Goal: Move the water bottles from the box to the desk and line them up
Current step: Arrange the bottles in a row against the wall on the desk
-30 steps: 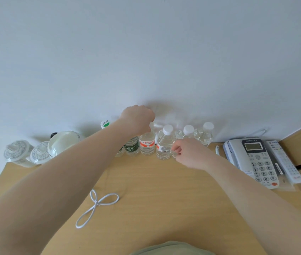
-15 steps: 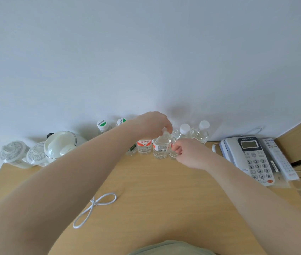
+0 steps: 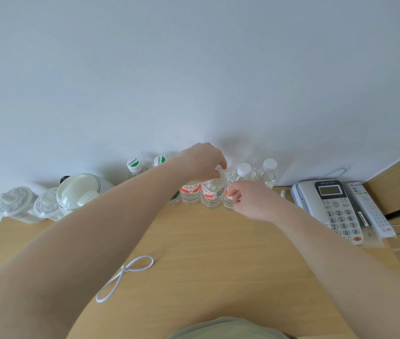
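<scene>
Several clear water bottles stand in a row along the wall at the back of the wooden desk (image 3: 218,253). My left hand (image 3: 201,161) grips the cap of a red-labelled bottle (image 3: 210,194) in the middle of the row. My right hand (image 3: 250,201) pinches the body of the bottle just right of it (image 3: 229,204), whose white cap shows above my fingers. Two green-capped bottles (image 3: 134,165) stand at the left end, and a white-capped one (image 3: 268,172) at the right end. The box is out of view.
A white kettle (image 3: 79,194) and two patterned lidded jars (image 3: 16,204) stand at the back left. A desk phone (image 3: 328,206) and a remote (image 3: 370,209) lie at the right. A white cord loop (image 3: 125,277) lies near the front.
My left hand has moved right along the row from one bottle's cap to the red-labelled bottle's cap. My right hand stays at the neighbouring bottle. The view shifted slightly.
</scene>
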{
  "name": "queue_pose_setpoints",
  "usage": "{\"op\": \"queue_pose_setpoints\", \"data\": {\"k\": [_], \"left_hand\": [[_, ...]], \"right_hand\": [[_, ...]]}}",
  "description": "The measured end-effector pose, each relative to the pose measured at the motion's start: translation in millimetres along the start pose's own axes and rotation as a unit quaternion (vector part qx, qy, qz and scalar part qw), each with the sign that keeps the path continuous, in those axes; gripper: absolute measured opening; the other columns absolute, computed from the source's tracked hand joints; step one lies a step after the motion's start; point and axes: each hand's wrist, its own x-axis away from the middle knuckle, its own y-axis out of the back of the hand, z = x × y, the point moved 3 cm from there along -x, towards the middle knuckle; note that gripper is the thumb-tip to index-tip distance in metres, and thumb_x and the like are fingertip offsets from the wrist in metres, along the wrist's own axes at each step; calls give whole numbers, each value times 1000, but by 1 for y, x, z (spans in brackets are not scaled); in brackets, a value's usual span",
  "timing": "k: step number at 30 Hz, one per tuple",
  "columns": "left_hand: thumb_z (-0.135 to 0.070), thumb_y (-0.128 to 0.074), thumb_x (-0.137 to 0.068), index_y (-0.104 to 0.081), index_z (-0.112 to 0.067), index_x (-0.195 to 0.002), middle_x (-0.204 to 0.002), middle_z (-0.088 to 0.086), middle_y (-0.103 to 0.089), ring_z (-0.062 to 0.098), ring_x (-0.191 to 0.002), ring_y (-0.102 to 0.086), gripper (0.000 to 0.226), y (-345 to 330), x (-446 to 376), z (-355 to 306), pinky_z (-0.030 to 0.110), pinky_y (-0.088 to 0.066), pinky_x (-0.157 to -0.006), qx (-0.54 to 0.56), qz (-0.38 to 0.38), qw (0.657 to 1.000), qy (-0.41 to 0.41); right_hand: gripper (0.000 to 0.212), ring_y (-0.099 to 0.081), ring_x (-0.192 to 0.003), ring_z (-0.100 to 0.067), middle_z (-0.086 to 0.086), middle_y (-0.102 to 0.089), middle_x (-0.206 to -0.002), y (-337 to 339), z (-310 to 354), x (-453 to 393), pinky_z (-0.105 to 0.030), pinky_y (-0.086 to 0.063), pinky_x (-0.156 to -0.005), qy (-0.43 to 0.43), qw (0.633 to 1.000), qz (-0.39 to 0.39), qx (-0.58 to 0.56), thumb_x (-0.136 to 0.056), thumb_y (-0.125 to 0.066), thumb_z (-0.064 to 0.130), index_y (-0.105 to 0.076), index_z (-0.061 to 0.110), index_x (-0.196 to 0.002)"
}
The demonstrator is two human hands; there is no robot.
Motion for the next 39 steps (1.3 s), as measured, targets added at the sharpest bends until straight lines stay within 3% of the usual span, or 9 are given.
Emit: {"op": "queue_pose_setpoints", "data": {"k": [5, 9, 14, 17, 20, 22, 31, 39], "left_hand": [[-38, -61, -93, -64, -35, -127, -125, -1, -60, 24, -114, -56, 34, -1, -1, 0, 38, -50, -85, -1, -1, 1000, 22], [-43, -63, -92, -64, -32, -127, -123, 0, -61, 24, -110, -58, 37, 3, -2, -1, 33, -42, -73, -11, -11, 999, 46], [-44, -60, -95, -62, -28, -130, -125, 2, -62, 26, -112, -59, 39, 5, -2, -4, 32, -44, -77, -35, -20, 998, 54], [-34, -60, -98, -60, -27, -132, -128, 1, -59, 25, -120, -55, 35, 5, -1, -7, 38, -48, -93, -28, 15, 999, 30], [-7, -53, -97, -63, -30, -130, -131, -4, -56, 21, -124, -51, 41, 2, 0, -9, 41, -47, -100, -33, 47, 998, -9], [-2, -51, -96, -64, -31, -128, -132, -5, -56, 21, -123, -52, 45, 2, 0, -7, 42, -48, -99, -40, 51, 998, -8], [-19, -58, -96, -65, -34, -127, -125, -2, -61, 23, -116, -56, 35, 2, -3, -3, 42, -53, -90, -42, 23, 999, 11], [-33, -66, -92, -65, -31, -128, -121, 0, -61, 24, -111, -58, 36, 3, -9, -4, 33, -41, -72, -49, 10, 999, 16]], "right_hand": [[34, -60, -100, -12, 11, -58, -101, 0, 0, -1, -30, -51, -88, -4, 1000, 3, -8, -87, -53, 10, -63, 22, -116], [32, -61, -101, -14, 11, -58, -99, 0, -1, 0, -31, -51, -87, -2, 1000, 0, -6, -87, -53, 10, -63, 21, -115], [34, -61, -101, -14, 10, -59, -102, 0, 1, 0, -32, -52, -88, -2, 1000, 1, -12, -86, -53, 9, -62, 22, -117], [35, -60, -100, -12, 8, -61, -104, 0, 3, 0, -28, -51, -86, 4, 1000, -5, -12, -86, -53, 9, -63, 22, -117], [34, -59, -99, -12, 7, -63, -106, 1, 6, -2, -26, -48, -82, 14, 1000, -11, -5, -86, -53, 10, -63, 22, -116], [33, -59, -100, -13, 7, -64, -109, 0, 8, -3, -27, -49, -82, 16, 1000, -14, -6, -86, -54, 11, -63, 23, -116], [35, -58, -96, -11, 3, -65, -115, -2, 8, -7, -23, -46, -77, 23, 999, -21, -16, -87, -56, 13, -62, 21, -121], [35, -59, -106, -12, 4, -64, -118, -4, 2, -7, -26, -47, -85, 21, 999, -23, -6, -87, -57, 15, -62, 22, -121]]}}
